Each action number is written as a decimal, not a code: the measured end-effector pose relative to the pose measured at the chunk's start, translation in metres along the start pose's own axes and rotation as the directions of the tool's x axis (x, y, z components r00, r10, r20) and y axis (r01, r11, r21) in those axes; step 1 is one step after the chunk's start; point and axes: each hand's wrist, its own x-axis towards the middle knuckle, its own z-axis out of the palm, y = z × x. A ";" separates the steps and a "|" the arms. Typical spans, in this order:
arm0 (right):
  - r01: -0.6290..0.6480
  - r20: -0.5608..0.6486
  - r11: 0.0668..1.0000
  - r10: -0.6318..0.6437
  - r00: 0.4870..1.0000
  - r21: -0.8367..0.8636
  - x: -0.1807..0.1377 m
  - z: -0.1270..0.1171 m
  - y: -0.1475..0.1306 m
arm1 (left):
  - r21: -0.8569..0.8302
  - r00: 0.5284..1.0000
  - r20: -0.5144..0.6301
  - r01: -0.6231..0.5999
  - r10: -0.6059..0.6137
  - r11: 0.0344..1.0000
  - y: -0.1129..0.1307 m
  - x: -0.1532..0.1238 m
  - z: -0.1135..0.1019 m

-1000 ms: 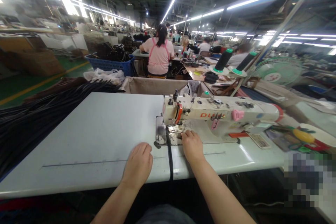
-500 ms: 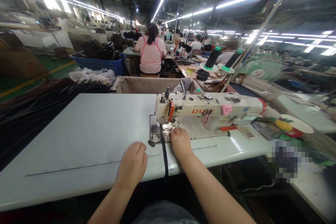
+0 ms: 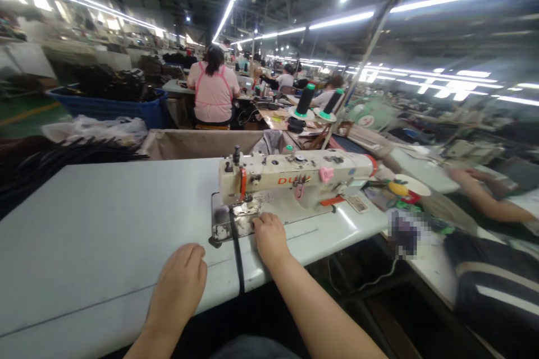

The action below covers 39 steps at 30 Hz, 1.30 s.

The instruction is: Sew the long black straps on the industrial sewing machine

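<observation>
A white sewing machine (image 3: 286,176) with orange lettering stands on the pale tabletop. A narrow black strip (image 3: 238,255) runs from under its needle area toward me and hangs over the table's front edge. My left hand (image 3: 181,277) rests on the tabletop left of the strip, apart from it, fingers loosely bent with nothing visible in them. To the right of the strip, my right hand (image 3: 270,240) lies at the edge of the metal needle plate (image 3: 244,224). Its fingers are curled together, and their tips hide whatever may be between them.
Black strips (image 3: 63,162) are heaped at the left edge. Thread cones (image 3: 305,101) stand behind the machine. A blue basket (image 3: 113,106) and a person in a pink apron (image 3: 214,90) are ahead. At right, another person's arm (image 3: 492,196) reaches over a neighbouring table.
The view has swung to the right, so the machine and table appear farther left. Another person's arm and dark clothing have come into view at right. My hands keep nearly the same places beside the strip.
</observation>
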 end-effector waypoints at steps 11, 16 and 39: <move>-0.388 -0.082 0.647 0.572 0.816 0.657 -0.057 -0.036 0.098 | 0.023 0.983 -0.136 -0.124 0.126 0.992 -0.039 -0.012 0.049; -0.281 0.097 0.182 0.655 0.749 0.942 -0.075 -0.040 0.106 | 0.040 0.995 -0.022 -0.092 0.093 0.995 -0.016 -0.005 0.016; -0.399 0.470 -0.341 0.157 0.869 0.851 -0.080 -0.050 0.001 | -0.780 0.872 0.480 0.476 -0.101 0.407 0.041 -0.007 0.003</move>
